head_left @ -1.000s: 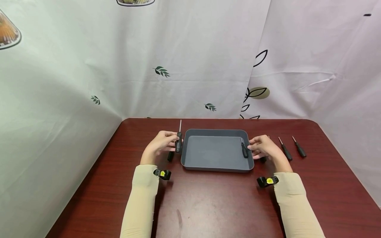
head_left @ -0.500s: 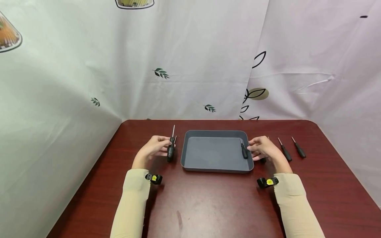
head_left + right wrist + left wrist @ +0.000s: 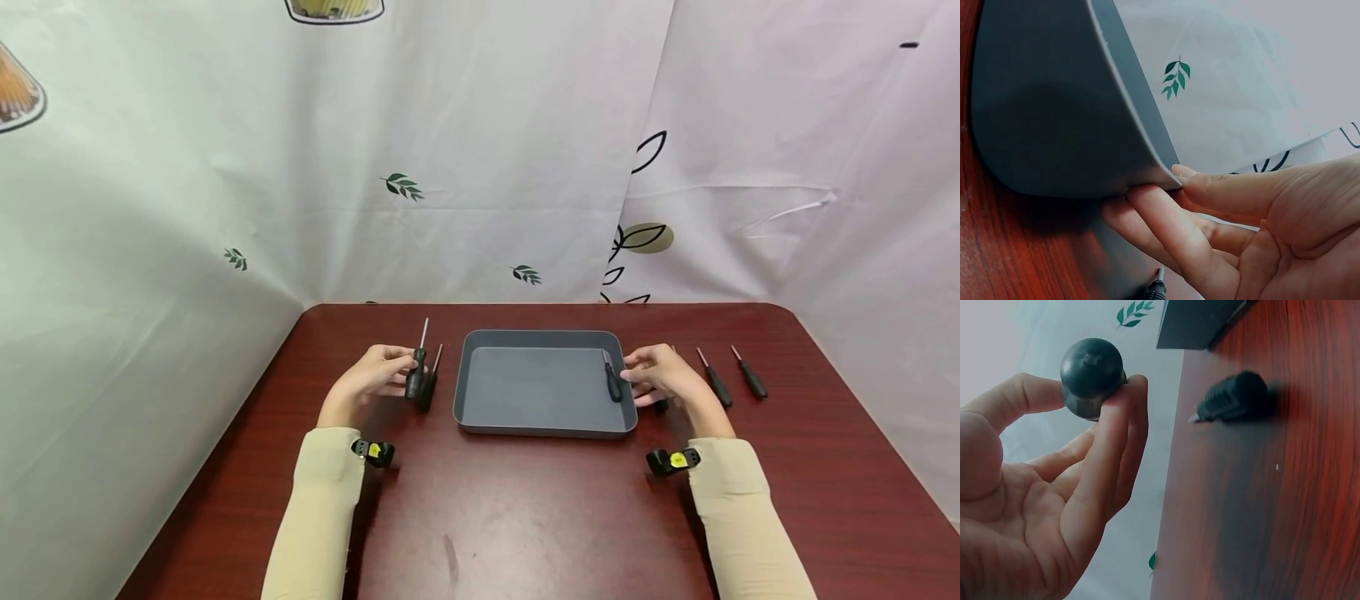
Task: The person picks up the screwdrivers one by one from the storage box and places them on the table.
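Note:
My left hand (image 3: pixel 375 371) pinches a black-handled screwdriver (image 3: pixel 416 375) between thumb and fingers, its metal shaft pointing up and away. In the left wrist view the round butt of its handle faces the camera, raised off the table. Just right of it a second screwdriver (image 3: pixel 1235 397) lies on the wood. A shallow grey tray (image 3: pixel 536 387) sits at centre, with a small screwdriver (image 3: pixel 612 382) along its right side. At the tray's right wall is my right hand (image 3: pixel 660 372); its thumb and fingers pinch the rim, as the right wrist view shows.
Two screwdrivers, one nearer (image 3: pixel 714 379) and one farther right (image 3: pixel 749 373), lie on the red-brown table (image 3: pixel 540 508). Another screwdriver (image 3: pixel 661 406) is mostly hidden behind the right hand. A patterned white curtain (image 3: pixel 465 150) hangs behind the table.
My left hand has moved left with the screwdriver, away from the tray, and slightly lower. More of the screwdriver on the table shows beside it. The right hand stays at the tray rim.

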